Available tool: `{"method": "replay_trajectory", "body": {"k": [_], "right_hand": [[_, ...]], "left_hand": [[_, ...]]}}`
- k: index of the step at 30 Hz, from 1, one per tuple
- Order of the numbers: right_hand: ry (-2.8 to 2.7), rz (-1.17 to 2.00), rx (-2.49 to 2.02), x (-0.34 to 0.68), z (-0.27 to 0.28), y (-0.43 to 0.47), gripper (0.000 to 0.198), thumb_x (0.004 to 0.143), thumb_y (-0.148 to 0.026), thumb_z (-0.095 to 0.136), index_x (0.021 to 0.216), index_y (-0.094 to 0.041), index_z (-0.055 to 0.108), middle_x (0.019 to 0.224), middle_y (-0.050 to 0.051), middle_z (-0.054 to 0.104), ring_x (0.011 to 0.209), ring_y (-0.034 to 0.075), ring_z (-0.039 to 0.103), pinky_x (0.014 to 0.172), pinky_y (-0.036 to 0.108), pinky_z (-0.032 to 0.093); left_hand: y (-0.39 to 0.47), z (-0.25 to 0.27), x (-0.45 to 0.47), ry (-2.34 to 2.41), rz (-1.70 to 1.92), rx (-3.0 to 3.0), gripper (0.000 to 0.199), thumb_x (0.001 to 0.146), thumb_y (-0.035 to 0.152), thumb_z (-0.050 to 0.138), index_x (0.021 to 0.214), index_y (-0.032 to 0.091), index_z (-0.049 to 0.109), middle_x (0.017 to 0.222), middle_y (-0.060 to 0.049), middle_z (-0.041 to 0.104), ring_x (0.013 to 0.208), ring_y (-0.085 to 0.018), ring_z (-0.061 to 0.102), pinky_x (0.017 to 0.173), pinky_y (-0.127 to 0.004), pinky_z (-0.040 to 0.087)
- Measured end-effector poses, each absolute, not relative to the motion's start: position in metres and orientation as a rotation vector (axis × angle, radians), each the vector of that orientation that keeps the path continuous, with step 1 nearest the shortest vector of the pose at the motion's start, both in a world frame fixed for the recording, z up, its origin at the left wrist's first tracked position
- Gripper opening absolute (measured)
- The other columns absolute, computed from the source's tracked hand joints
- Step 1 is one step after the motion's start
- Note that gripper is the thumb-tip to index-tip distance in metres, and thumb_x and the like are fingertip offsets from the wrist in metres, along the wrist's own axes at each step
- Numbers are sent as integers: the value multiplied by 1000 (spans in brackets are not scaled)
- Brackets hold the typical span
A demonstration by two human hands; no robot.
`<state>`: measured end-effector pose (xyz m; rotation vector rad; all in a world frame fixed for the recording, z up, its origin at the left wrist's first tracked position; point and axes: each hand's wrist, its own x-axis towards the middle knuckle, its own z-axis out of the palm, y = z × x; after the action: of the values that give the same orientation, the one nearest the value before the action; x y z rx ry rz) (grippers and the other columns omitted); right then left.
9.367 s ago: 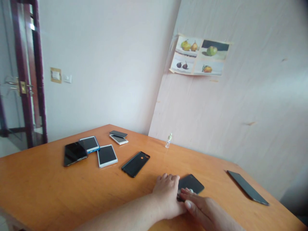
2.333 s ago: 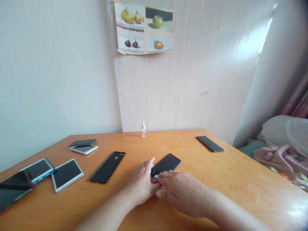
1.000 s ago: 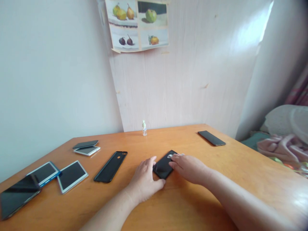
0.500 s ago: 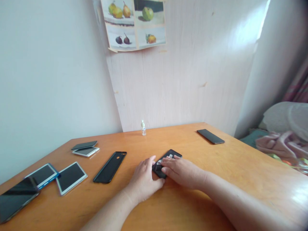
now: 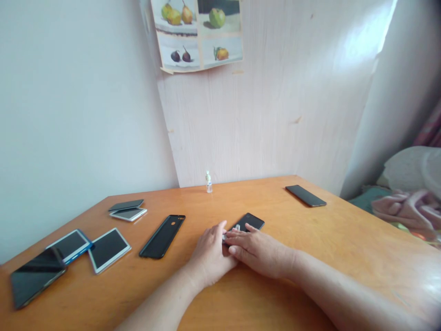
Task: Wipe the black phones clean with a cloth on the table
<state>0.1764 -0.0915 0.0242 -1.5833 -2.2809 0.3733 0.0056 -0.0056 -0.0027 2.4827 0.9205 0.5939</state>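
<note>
A black phone (image 5: 255, 222) lies back side up on the table in front of me, its near part covered by my hands. My left hand (image 5: 213, 255) grips the phone's near left edge, thumb and fingers curved round it. Fingers of my right hand (image 5: 257, 248) press flat on the phone's back over a small crumpled white tissue (image 5: 237, 227), mostly hidden beneath them. To the left of my hands an empty black phone case (image 5: 162, 236) lies with its hollow side up.
Several phones and tablets lie at the left, among them a white-framed one (image 5: 109, 250), a blue-edged one (image 5: 70, 245) and a dark tablet (image 5: 36, 278). A small spray bottle (image 5: 208, 183) stands by the wall. Another dark phone (image 5: 305, 196) lies at the back right.
My right hand has slid the tissue toward the phone's near left end, closer to my left hand. More of the phone's far end shows. The view has shifted slightly left.
</note>
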Motion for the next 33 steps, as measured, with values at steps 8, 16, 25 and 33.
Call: {"method": "replay_trajectory", "body": {"k": [8, 16, 25, 33], "right_hand": [[-1988, 188, -2011, 210, 8, -69, 50, 100, -45, 30, 142, -23, 46, 148, 10, 44, 139, 29, 35, 113, 63, 10], [-2250, 352, -1638, 175, 23, -83, 45, 101, -42, 25, 140, -35, 47, 148, 1, 45, 139, 25, 36, 115, 60, 11], [-1924, 156, -2060, 205, 6, -61, 48, 100, -46, 28, 139, -26, 48, 148, 9, 45, 140, 29, 34, 111, 67, 3], [-2258, 405, -1569, 165, 28, -88, 48, 102, -49, 21, 136, -35, 51, 146, 3, 48, 138, 24, 38, 114, 61, 1]], "left_hand": [[-5, -8, 8, 931, 622, 2472, 84, 70, 35, 69, 143, 16, 33, 132, -15, 56, 123, -31, 51, 106, -44, 37], [-3, -14, 10, 868, 766, 2400, 95, 70, 32, 68, 149, 12, 19, 133, -18, 54, 125, -31, 51, 106, -45, 39], [-6, -9, 10, 925, 711, 2349, 101, 67, 32, 71, 150, 13, 18, 138, -20, 49, 128, -32, 48, 107, -46, 37], [-2, -17, 10, 860, 807, 2351, 100, 68, 35, 72, 150, 16, 18, 135, -19, 50, 124, -32, 51, 105, -46, 41]]}}
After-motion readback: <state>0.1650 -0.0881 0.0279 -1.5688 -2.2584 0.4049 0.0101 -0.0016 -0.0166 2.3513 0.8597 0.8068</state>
